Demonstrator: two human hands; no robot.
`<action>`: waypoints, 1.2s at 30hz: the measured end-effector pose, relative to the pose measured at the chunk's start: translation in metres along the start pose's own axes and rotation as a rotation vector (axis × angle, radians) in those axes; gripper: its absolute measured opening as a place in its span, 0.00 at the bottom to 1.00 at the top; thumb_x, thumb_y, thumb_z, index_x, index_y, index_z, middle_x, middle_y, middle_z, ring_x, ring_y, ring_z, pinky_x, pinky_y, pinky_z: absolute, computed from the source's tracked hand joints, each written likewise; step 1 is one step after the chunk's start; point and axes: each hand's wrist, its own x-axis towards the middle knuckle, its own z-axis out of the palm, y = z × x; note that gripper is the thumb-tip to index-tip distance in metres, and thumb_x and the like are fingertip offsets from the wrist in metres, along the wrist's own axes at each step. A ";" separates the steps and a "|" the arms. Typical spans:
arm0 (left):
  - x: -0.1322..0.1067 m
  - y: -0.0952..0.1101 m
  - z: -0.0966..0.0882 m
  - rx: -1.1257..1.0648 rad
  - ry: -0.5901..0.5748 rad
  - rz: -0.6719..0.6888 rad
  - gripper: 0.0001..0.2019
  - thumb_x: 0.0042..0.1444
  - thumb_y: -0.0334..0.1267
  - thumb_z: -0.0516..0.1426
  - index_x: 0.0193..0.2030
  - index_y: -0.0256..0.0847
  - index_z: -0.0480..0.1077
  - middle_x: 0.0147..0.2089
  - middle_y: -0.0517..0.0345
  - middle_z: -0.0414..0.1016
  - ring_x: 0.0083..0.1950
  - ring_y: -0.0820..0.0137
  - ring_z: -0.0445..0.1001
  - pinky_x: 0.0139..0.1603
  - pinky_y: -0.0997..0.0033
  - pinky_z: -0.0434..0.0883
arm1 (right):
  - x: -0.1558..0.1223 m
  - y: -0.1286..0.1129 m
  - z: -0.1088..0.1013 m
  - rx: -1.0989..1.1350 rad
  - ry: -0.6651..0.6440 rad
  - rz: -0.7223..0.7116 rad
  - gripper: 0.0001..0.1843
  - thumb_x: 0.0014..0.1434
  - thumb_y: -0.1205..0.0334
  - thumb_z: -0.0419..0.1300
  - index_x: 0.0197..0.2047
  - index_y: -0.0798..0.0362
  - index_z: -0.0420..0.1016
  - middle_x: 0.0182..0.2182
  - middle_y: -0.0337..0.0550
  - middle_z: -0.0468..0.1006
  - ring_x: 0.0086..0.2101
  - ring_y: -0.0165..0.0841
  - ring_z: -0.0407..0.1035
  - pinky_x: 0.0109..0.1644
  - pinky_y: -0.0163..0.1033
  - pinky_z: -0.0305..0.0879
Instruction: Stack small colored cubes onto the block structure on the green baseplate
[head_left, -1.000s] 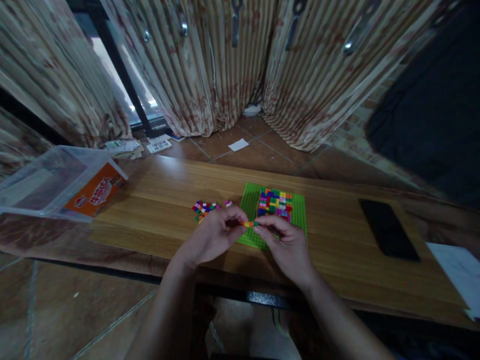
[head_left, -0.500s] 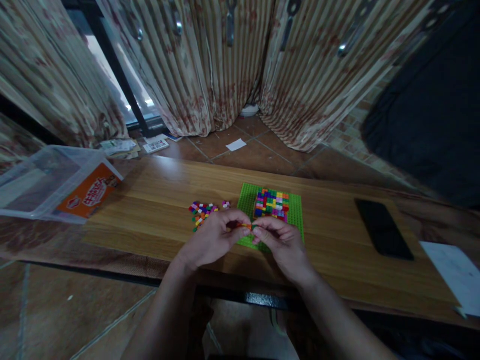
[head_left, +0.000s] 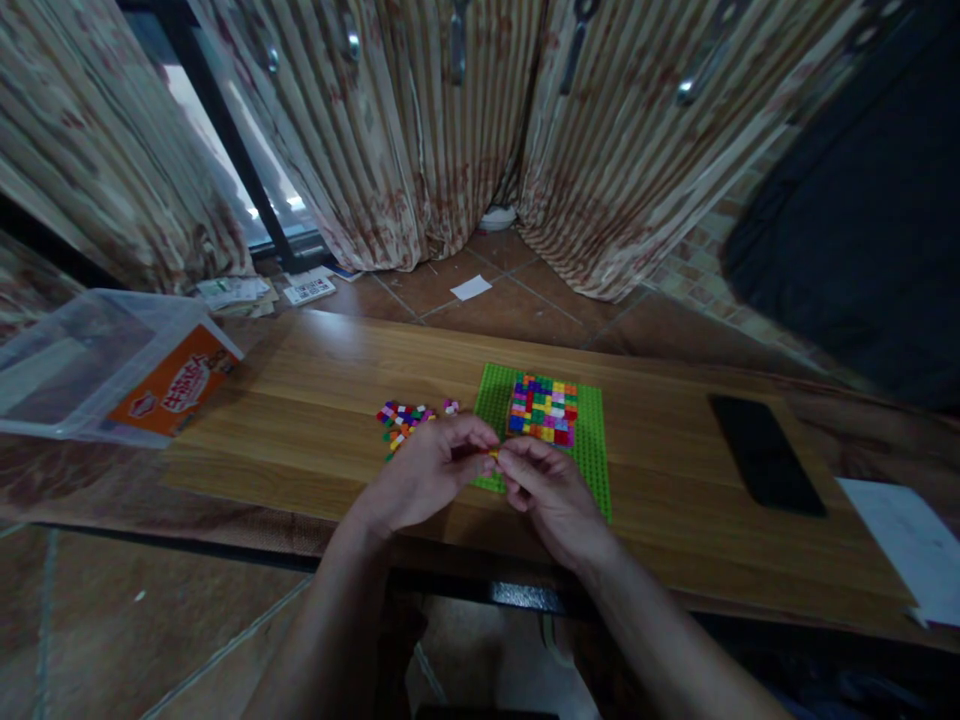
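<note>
Both forearms were bare from the bottom edge of the frame up to the wrists, with no sleeve or cuff reaching into view. The left hand (head_left: 424,478) and the right hand (head_left: 551,492), near the centre of the frame, wore no gloves, and no ring, watch or band could be made out on either in the dim light. The fingers looked slim, with short nails; finer detail was too dark to tell.

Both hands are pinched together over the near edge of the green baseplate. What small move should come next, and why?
Probably carry the small yellow-orange brick piece, pinched between left hand and right hand, forward to the multicoloured brick patch on the green studded baseplate; bare studs surround that patch.
</note>
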 end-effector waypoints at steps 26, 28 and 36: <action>0.004 -0.002 0.008 -0.229 0.043 -0.047 0.04 0.52 0.31 0.65 0.31 0.34 0.74 0.29 0.58 0.77 0.30 0.75 0.74 0.34 0.76 0.70 | -0.004 -0.006 -0.004 0.088 -0.002 0.123 0.19 0.37 0.53 0.80 0.24 0.55 0.80 0.19 0.34 0.67 0.21 0.19 0.52 0.21 0.27 0.45; 0.004 -0.003 0.007 -0.247 0.047 -0.028 0.04 0.52 0.32 0.64 0.32 0.34 0.74 0.29 0.58 0.77 0.32 0.74 0.76 0.35 0.75 0.71 | -0.004 -0.007 -0.004 0.112 0.004 0.138 0.17 0.37 0.55 0.80 0.26 0.55 0.81 0.21 0.34 0.69 0.22 0.20 0.54 0.21 0.26 0.47; -0.001 0.003 0.016 0.151 0.000 -0.017 0.04 0.58 0.35 0.61 0.35 0.39 0.77 0.30 0.58 0.80 0.31 0.72 0.78 0.34 0.76 0.70 | -0.003 0.006 -0.004 0.210 0.020 0.316 0.21 0.38 0.49 0.78 0.29 0.53 0.78 0.22 0.34 0.70 0.23 0.24 0.59 0.21 0.29 0.54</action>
